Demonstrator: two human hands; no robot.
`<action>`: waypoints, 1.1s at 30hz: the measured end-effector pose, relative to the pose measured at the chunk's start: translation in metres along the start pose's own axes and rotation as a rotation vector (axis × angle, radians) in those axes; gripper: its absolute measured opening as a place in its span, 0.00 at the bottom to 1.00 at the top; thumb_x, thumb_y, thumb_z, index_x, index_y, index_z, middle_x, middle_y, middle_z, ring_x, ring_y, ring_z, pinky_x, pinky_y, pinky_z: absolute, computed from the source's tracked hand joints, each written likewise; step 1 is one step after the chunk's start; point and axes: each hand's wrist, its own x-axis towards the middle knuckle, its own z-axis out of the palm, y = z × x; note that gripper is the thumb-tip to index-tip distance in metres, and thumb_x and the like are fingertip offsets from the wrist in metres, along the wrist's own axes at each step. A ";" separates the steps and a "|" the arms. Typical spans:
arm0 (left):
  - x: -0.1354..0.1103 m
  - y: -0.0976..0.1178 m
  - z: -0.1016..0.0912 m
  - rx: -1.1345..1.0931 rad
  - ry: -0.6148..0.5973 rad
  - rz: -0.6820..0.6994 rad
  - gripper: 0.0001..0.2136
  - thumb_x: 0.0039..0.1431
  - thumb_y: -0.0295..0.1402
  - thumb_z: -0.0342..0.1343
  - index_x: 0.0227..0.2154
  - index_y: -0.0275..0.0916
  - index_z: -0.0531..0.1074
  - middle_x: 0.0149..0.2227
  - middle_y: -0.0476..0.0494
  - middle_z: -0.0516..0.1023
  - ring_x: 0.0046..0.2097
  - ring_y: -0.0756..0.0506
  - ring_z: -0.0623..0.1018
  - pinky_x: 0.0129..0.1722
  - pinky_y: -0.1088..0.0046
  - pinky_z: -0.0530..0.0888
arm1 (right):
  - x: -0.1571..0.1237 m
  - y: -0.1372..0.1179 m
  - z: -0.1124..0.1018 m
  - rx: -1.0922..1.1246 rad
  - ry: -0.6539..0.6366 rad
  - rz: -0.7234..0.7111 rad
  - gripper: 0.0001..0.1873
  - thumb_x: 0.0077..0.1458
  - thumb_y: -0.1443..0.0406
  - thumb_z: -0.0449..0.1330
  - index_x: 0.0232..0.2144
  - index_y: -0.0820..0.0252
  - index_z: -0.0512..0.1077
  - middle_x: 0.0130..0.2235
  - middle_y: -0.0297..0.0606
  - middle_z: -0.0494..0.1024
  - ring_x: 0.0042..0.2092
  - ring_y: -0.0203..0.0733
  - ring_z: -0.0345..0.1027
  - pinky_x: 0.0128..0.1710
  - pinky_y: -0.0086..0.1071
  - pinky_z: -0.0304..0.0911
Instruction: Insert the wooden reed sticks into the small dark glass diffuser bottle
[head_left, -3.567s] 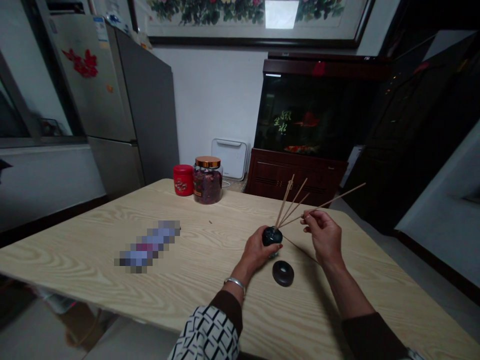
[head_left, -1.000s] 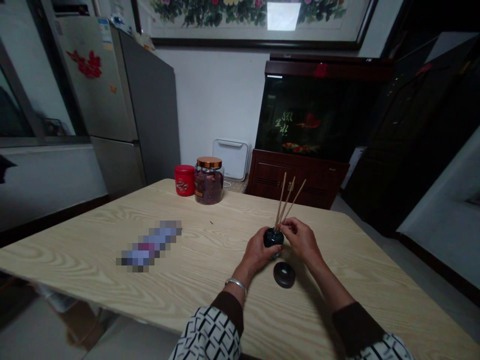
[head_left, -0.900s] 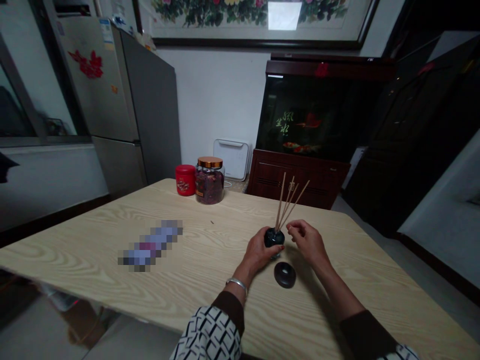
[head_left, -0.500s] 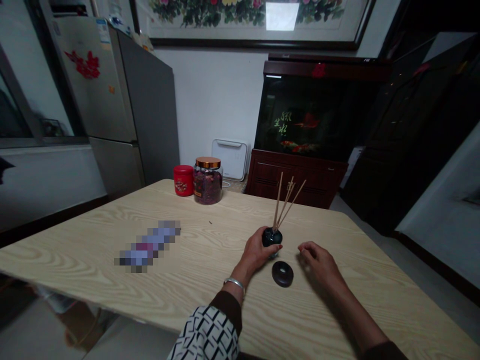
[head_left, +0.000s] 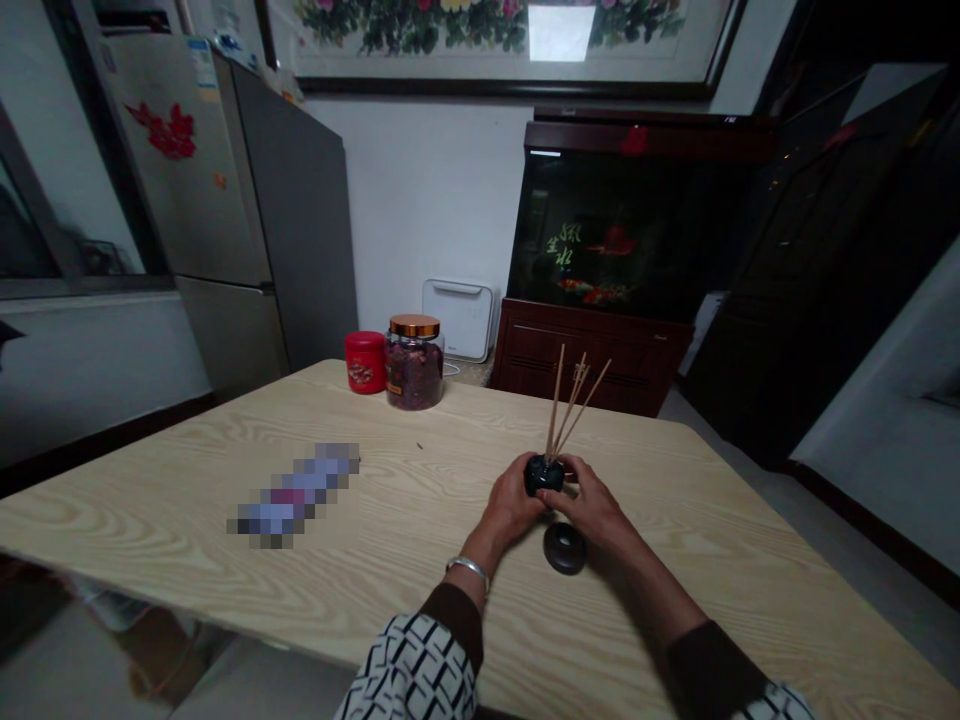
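A small dark glass reed diffuser bottle stands on the wooden table, with several thin reed sticks fanning up out of its neck. Around its left side wraps my left hand, fingers closed on the glass. My right hand grips the same bottle from the right, its thumb across the front and its fingers behind. Just in front of the bottle, a round dark lid-like disc with a raised or hollow centre lies on the table, close beneath my right wrist.
On the table's far side stand a red canister and a clear jar with a copper lid and dark dried contents. A blurred-out flat object lies at left. Beyond the table are a fridge and a fish tank.
My right hand has moved left from beside the bottle and closed on its right side. My left hand has kept its hold, and the disc lies where it was.
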 end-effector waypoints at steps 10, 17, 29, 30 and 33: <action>-0.005 -0.011 -0.001 0.086 0.152 -0.017 0.39 0.49 0.25 0.55 0.65 0.33 0.48 0.64 0.30 0.59 0.63 0.38 0.63 0.62 0.58 0.63 | 0.044 0.017 0.007 -0.142 0.028 0.069 0.30 0.45 0.53 0.65 0.49 0.58 0.69 0.42 0.41 0.79 0.41 0.45 0.74 0.40 0.35 0.66; -0.002 -0.018 0.002 0.107 0.186 -0.061 0.29 0.51 0.25 0.55 0.59 0.36 0.60 0.53 0.35 0.71 0.53 0.41 0.73 0.55 0.61 0.69 | 0.091 0.024 0.016 -0.203 0.101 0.076 0.27 0.46 0.54 0.65 0.47 0.59 0.70 0.41 0.42 0.79 0.41 0.45 0.73 0.41 0.35 0.64; -0.005 0.002 -0.005 -0.073 0.159 -0.088 0.23 0.55 0.26 0.54 0.55 0.39 0.66 0.30 0.51 0.72 0.32 0.50 0.71 0.37 0.73 0.68 | 0.016 0.012 -0.010 0.096 0.118 0.117 0.34 0.51 0.51 0.59 0.57 0.59 0.64 0.26 0.29 0.67 0.28 0.38 0.62 0.29 0.31 0.58; -0.008 0.009 -0.007 -0.138 0.140 -0.097 0.24 0.55 0.27 0.55 0.56 0.39 0.65 0.26 0.53 0.69 0.29 0.51 0.69 0.35 0.75 0.66 | 0.001 0.005 -0.017 0.174 0.083 0.112 0.33 0.52 0.52 0.59 0.58 0.58 0.63 0.23 0.26 0.63 0.25 0.36 0.59 0.26 0.29 0.55; -0.020 0.039 -0.020 -0.418 -0.018 -0.128 0.33 0.52 0.28 0.58 0.63 0.39 0.58 0.21 0.59 0.61 0.24 0.53 0.62 0.28 0.77 0.60 | -0.036 -0.028 -0.042 0.442 -0.021 0.117 0.36 0.54 0.58 0.60 0.63 0.54 0.57 0.20 0.22 0.55 0.21 0.32 0.47 0.22 0.26 0.44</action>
